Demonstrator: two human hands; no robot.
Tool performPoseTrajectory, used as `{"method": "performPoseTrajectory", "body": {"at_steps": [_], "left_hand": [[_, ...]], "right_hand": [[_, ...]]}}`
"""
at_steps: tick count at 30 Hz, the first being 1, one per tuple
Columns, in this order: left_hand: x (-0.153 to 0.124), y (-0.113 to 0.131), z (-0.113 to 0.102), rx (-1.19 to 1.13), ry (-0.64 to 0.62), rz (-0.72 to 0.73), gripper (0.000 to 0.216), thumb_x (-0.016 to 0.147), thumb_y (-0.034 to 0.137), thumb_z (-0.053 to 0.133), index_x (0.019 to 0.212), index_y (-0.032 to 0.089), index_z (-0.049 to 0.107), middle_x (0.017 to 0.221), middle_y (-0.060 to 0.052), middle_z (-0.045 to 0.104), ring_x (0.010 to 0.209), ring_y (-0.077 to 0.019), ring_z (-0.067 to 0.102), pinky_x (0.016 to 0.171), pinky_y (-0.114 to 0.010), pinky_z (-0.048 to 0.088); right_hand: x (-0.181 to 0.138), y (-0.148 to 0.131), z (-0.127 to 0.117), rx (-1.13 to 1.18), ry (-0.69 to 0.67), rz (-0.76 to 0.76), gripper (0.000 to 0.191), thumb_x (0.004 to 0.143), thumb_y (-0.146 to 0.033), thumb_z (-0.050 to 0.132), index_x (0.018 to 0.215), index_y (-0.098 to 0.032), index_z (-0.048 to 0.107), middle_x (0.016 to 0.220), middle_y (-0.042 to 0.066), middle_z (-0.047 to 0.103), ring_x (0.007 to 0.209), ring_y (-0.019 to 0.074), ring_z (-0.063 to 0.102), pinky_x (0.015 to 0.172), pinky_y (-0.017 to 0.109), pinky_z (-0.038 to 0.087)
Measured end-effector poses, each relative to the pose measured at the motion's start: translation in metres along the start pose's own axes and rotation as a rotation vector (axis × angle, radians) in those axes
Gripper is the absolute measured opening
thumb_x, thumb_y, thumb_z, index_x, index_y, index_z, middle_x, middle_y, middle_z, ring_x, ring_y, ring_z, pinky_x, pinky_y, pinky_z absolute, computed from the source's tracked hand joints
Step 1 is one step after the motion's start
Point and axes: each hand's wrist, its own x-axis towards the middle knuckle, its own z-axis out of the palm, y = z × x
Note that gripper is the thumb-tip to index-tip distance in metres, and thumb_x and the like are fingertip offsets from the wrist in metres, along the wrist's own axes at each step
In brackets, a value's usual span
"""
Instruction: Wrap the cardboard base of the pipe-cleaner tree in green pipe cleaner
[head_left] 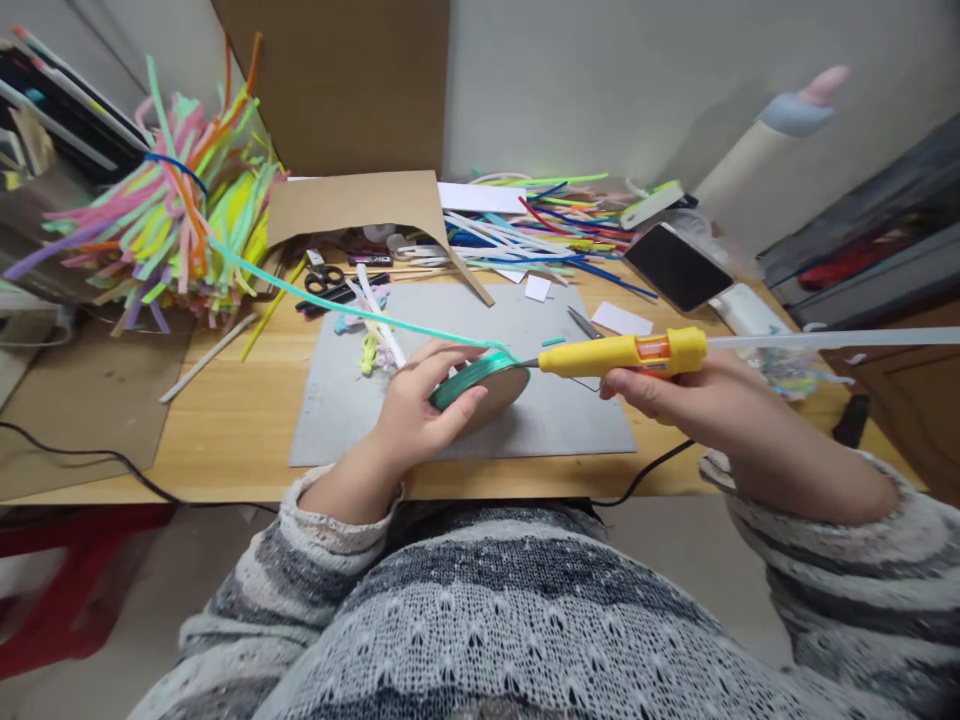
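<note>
"Over the flat grey mat [585,430], left hand [412,410] grips the green-rimmed brown cardboard disc [501,392]; right hand [697,400] grips the yellow plastic glue gun [607,356]."

"Handling?"

"Disc likely light, stiff; hold by rim [469,380]."

The wooden table [217,440] stands before a pale grey wall [570,90]. Below the table's left end is a red stool [90,580]; light-coloured floor [697,560] shows beneath the table's front edge.
</note>
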Motion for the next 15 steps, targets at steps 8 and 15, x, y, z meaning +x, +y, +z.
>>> {"method": "performPoseTrajectory", "body": {"at_steps": [8, 15], "left_hand": [[0.0002, -0.002, 0.0027, -0.055, 0.02, -0.001, 0.027, 0.083, 0.026, 0.062, 0.109, 0.019, 0.059, 0.1, -0.007, 0.069, 0.089, -0.0166, 0.063, 0.074, -0.03, 0.052], [-0.0016, -0.0027, 0.0039, -0.074, 0.035, -0.049, 0.025, 0.081, 0.027, 0.063, 0.104, 0.018, 0.057, 0.096, -0.006, 0.068, 0.081, -0.015, 0.063, 0.068, -0.028, 0.051]], "right_hand": [[0.0062, 0.0057, -0.0035, -0.117, -0.121, -0.013, 0.041, 0.076, -0.062, 0.063, 0.061, -0.024, 0.067, 0.046, -0.001, 0.047, 0.045, 0.0119, 0.045, 0.038, 0.025, 0.032], [0.0066, 0.0021, 0.0001, -0.115, -0.106, -0.007, 0.045, 0.076, -0.064, 0.062, 0.057, -0.023, 0.061, 0.052, 0.002, 0.055, 0.049, 0.0135, 0.05, 0.04, 0.027, 0.034]]}}
